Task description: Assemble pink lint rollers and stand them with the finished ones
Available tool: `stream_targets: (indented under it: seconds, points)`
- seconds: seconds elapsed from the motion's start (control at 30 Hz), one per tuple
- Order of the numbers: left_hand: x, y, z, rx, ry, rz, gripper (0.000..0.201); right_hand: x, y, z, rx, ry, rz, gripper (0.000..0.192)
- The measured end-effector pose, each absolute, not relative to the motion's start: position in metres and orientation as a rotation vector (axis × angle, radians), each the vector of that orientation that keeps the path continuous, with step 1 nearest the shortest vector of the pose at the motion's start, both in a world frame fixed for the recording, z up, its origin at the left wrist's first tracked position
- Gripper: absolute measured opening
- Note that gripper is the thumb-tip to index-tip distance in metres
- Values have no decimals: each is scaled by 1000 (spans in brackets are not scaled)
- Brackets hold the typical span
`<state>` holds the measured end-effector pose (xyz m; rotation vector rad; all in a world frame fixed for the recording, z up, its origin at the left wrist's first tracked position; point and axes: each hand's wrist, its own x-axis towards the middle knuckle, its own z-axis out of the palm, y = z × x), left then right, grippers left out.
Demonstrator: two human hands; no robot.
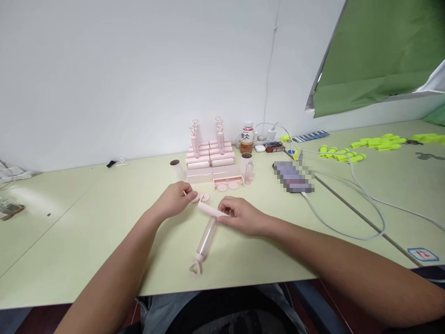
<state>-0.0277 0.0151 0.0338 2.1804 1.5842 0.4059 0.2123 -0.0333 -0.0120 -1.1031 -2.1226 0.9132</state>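
My right hand (pixel 241 215) grips a long pale pink plastic piece (pixel 208 209), thumb along its near side. Closed at the fingertips, my left hand (pixel 177 199) pinches a small pink round disc (pixel 195 198), partly hidden by the fingers. Another pink disc (pixel 206 197) lies just right of it. Below the pink piece, a clear tube (pixel 206 237) with a pink heart-shaped handle (pixel 196 268) rests on the table, its upper end close to my right thumb. Farther back stands a pink open-framed part (pixel 228 181) with round discs at its front.
Stacked pink cases (pixel 210 160) carry upright heart-topped tubes (pixel 221 141) by the wall. Cardboard tubes (pixel 177 170) flank them. A drink bottle (pixel 247 137), a blurred phone (pixel 293 177) with a white cable (pixel 333 234), and yellow-green pieces (pixel 342 154) are on the right.
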Motion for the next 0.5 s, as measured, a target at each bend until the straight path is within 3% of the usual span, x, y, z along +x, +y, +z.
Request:
stream_targets:
  seconds: [0.1, 0.27, 0.5]
  points:
    - [-19, -2, 46, 2136, 1336, 334, 46, 213, -33, -13, -1082, -1890, 964, 16]
    - [1, -21, 47, 2280, 1083, 322, 39, 211, -35, -13, -1044, -1709, 1033, 19]
    - [2, -14, 33, 2335, 749, 569, 23, 213, -33, -4, -868, -1348, 1598, 37]
